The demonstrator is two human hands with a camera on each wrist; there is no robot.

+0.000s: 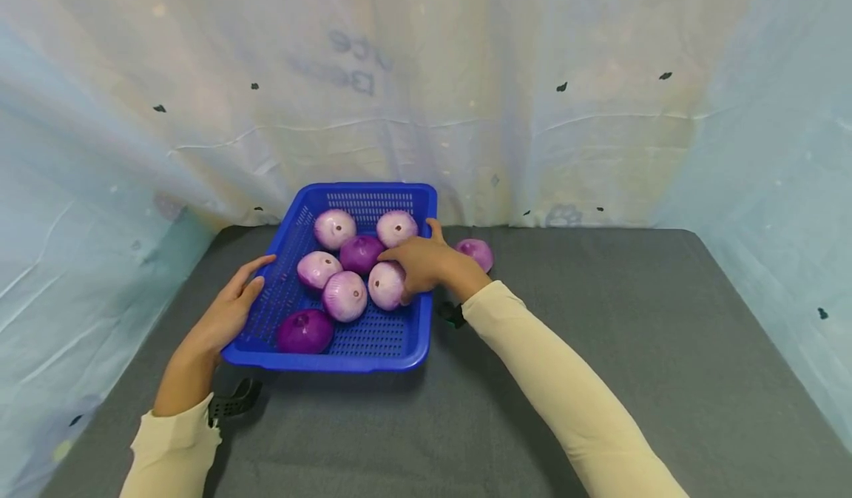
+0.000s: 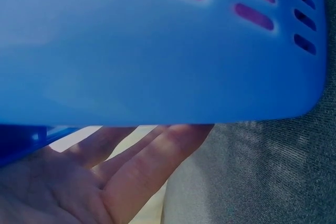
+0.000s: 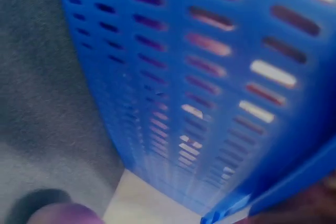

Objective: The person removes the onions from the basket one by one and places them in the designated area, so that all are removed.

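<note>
A blue perforated basket (image 1: 346, 359) stands on a grey table and holds several purple and pale pink onions. My right hand (image 1: 402, 268) reaches over the basket's right rim, its fingers curled round a pale onion (image 1: 382, 287). My left hand (image 1: 256, 272) lies with straight fingers against the basket's left wall. The left wrist view shows those fingers (image 2: 152, 163) under the basket wall (image 2: 157, 51). In the right wrist view the slotted wall (image 3: 210, 77) fills the frame. One more onion (image 1: 475, 252) lies on the table just right of the basket, blurred at the bottom as the onion (image 3: 63, 214).
The grey table (image 1: 632, 335) stretches wide to the right and in front of the basket. Pale plastic sheeting (image 1: 466, 98) closes off the back and both sides. A dark purple onion (image 1: 305, 331) sits in the basket's near left corner.
</note>
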